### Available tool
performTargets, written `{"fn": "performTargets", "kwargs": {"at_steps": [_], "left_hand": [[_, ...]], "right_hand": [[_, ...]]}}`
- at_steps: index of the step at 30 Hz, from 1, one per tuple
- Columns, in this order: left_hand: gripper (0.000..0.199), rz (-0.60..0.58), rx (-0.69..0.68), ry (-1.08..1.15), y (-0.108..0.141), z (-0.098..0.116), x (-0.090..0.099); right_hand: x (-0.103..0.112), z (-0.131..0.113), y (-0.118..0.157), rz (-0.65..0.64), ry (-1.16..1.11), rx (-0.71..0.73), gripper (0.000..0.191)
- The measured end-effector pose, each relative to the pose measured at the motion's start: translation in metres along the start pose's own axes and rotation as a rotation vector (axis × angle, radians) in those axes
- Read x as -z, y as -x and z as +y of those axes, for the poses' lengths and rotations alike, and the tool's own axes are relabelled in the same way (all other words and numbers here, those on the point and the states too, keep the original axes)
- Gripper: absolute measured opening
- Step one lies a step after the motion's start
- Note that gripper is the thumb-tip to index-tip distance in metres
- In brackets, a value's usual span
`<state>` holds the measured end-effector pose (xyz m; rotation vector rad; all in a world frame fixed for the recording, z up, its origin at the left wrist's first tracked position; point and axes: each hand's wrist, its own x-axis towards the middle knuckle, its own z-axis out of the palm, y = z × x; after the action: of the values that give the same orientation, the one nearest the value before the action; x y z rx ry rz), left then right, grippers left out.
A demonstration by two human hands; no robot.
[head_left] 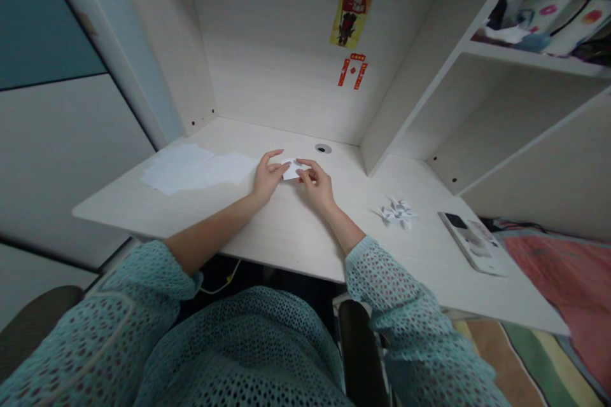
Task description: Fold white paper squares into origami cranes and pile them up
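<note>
A small white piece of paper [291,172], which looks folded, is between my two hands over the desk. My left hand [268,176] grips its left edge, thumb on top and index finger stretched beyond it. At the right edge, my right hand [317,183] pinches the paper between thumb and fingers. The underside of the paper and some fingertips are hidden. To the left lie white paper sheets [186,168], spread and overlapping. Several folded white paper pieces [398,213], pointed like origami cranes, sit in a cluster to the right.
The white desk [286,241] meets a back panel with a round cable hole [323,149]. A phone [471,243] lies near the right side. Shelves [534,57] rise at the right, holding bags. A chair armrest [360,353] stands below the front edge.
</note>
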<state>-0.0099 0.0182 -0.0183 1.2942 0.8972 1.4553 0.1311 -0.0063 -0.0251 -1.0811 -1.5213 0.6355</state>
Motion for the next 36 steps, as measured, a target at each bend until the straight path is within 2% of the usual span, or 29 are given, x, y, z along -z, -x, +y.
{"fn": "performTargets", "kwargs": {"at_steps": [5,11,21,28,36], "left_hand": [[0.042,-0.014,-0.038,-0.083,-0.001,-0.002,0.003],[0.031,-0.061,-0.085,-0.133,-0.003,-0.003,0.002],[0.036,-0.199,-0.093,-0.188,-0.001,0.012,0.004],[0.046,-0.262,-0.052,-0.187,-0.005,0.011,0.009],[0.049,-0.233,-0.018,-0.17,-0.006,0.008,0.012]], "right_hand": [[-0.002,0.001,-0.002,-0.026,0.057,0.033,0.034],[0.001,0.005,-0.005,0.0,-0.059,0.042,0.038],[0.008,0.009,-0.013,-0.041,-0.276,-0.095,0.048],[0.01,0.014,-0.015,-0.036,-0.33,-0.162,0.05],[0.008,0.011,-0.012,-0.018,-0.392,-0.226,0.046]]}}
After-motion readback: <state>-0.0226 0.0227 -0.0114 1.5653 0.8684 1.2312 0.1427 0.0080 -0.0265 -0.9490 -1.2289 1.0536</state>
